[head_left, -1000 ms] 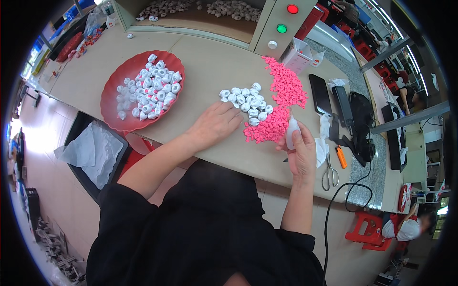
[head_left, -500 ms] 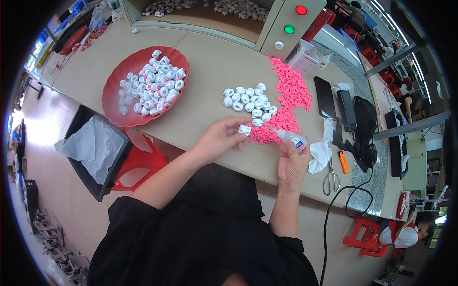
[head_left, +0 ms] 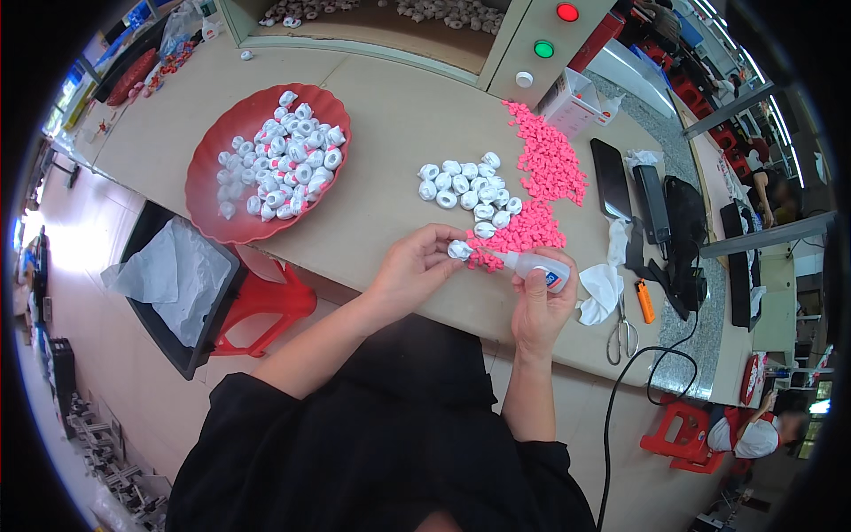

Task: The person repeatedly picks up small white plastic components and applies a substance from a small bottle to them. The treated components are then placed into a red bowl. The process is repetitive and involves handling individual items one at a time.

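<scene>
Between the fingertips of my left hand (head_left: 409,269) is a small round white piece (head_left: 459,250) with dark markings. My right hand (head_left: 541,312) is closed around a small translucent glue bottle (head_left: 542,269) with a blue label, tilted so its nozzle points left at the white piece. Whether the tip touches the piece I cannot tell. Just beyond my hands lies a cluster of similar white pieces (head_left: 468,186). Beside it a pile of small pink pieces (head_left: 532,226) stretches away toward the back.
Left of my hands, a red scalloped bowl (head_left: 208,168) holds many white pieces, some with pink bits. To the right lie a phone (head_left: 610,177), scissors (head_left: 622,337), an orange lighter (head_left: 644,301), white tissue (head_left: 601,291) and a black cable (head_left: 612,417). A control box with coloured buttons (head_left: 544,49) stands behind.
The bottle has tipped from slanting to nearly level, with its nozzle nearer the held white piece. That piece has turned slightly in my left fingers.
</scene>
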{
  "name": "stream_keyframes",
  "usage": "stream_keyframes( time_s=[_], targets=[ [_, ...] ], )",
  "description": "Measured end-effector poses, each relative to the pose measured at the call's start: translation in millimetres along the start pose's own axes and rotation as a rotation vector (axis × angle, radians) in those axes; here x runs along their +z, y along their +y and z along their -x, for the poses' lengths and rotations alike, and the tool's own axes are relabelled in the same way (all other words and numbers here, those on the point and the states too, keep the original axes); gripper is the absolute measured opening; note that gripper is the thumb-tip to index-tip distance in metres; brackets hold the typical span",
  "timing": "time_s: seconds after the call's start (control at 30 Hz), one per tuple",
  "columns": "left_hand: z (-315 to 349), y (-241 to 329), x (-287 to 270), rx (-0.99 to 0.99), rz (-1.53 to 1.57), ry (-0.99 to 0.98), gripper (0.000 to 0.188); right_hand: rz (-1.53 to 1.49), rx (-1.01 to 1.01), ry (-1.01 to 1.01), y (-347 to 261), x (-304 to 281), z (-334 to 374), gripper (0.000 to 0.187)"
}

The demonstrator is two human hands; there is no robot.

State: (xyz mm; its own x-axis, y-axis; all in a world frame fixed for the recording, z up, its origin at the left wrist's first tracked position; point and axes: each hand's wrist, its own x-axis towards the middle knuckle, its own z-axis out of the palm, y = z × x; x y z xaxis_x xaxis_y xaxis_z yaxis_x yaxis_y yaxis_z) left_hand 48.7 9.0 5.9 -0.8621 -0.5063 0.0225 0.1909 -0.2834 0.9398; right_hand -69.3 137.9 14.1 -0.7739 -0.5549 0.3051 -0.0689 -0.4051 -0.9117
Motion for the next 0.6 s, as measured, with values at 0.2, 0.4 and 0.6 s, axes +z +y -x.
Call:
stream_keyframes(
  time_s=[0.2,0.4,0.6],
  targets=[
    [-1.2,-0.5,0.5,-0.013,-0.031,0.023,0.026,0.15,-0.215,-0.046,8.0,4.2,13.8,0.028],
    [-2.1,-2.6,-0.1,0.003,-0.078,0.047,0.025,0.329,-0.297,-0.118,13.5,-0.5,17.8,0.027],
    [-2.4,-3.5,-1.1,-0.005,-0.078,0.043,0.025,0.284,-0.255,-0.105,11.6,1.3,18.6,0.026]
  ],
)
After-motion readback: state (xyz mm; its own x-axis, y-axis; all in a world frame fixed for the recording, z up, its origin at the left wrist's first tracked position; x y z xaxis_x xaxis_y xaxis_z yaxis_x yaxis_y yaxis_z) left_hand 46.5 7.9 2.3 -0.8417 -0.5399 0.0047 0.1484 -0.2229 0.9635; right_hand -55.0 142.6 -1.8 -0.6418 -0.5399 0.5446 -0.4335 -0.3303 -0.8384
